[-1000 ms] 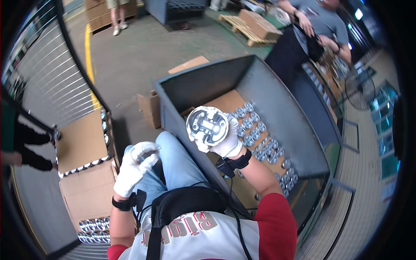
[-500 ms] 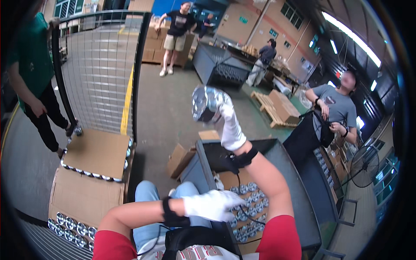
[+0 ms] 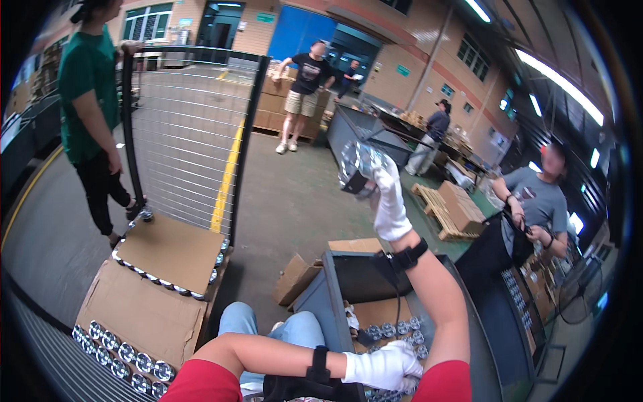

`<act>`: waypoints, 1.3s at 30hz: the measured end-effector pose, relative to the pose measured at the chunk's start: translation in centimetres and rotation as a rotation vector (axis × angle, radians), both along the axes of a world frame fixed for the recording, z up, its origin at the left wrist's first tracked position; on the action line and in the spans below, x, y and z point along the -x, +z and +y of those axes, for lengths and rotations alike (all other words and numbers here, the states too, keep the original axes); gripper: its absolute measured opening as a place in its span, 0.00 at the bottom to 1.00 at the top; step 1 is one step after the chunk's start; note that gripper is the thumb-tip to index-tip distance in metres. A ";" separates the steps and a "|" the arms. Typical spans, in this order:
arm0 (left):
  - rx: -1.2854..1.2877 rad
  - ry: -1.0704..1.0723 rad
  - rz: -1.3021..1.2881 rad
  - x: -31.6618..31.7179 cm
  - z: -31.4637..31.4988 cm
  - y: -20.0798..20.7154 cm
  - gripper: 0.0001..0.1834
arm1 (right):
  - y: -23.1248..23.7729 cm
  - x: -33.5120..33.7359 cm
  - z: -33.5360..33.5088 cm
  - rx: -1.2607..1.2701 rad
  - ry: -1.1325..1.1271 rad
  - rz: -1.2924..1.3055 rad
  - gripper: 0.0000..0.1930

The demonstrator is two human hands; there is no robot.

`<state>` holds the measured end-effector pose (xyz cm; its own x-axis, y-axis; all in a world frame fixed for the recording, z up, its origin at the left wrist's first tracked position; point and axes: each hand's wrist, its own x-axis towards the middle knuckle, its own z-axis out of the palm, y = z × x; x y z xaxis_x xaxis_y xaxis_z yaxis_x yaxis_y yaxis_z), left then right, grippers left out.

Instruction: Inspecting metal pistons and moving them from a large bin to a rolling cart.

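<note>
My right hand (image 3: 388,194), in a white glove, is raised out in front of me. Its fingers are closed on a shiny silver part (image 3: 362,165) with a dark patch low on its side; its exact kind is unclear. My left hand (image 3: 392,367), also gloved in white, is low at the grey metal bin (image 3: 469,321). Its fingers are curled down among round chrome parts (image 3: 400,328) lying in rows on cardboard; whatever they hold is hidden. Black bands circle both wrists, and a cable hangs from the right one.
At left, a wire-mesh cart (image 3: 184,141) carries cardboard sheets (image 3: 171,254) and more chrome parts (image 3: 134,362). A person in green (image 3: 90,114) stands beside it. Another in grey (image 3: 536,201) stands right, near a wooden pallet (image 3: 439,211). An open carton (image 3: 295,278) sits beside the bin.
My left hand has moved right and down onto the chrome parts, its fingers now curled. My right hand still holds up the silver part. The whole view has shifted, showing more of the far hall.
</note>
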<state>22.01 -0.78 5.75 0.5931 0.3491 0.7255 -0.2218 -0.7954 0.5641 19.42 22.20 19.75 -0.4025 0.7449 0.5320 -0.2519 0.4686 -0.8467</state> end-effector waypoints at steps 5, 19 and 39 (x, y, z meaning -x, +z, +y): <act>0.197 -0.175 0.293 0.5 0.5 -0.1 0.21 | -0.5 0.9 -2.4 -0.018 0.073 -0.020 0.28; 0.189 -0.547 0.355 1.3 1.1 -0.7 0.15 | -3.9 -1.2 -3.2 0.062 0.060 0.123 0.30; 1.250 0.211 -0.718 20.9 -1.8 -8.6 0.20 | -16.1 -1.7 -18.5 -0.514 -0.353 -0.345 0.41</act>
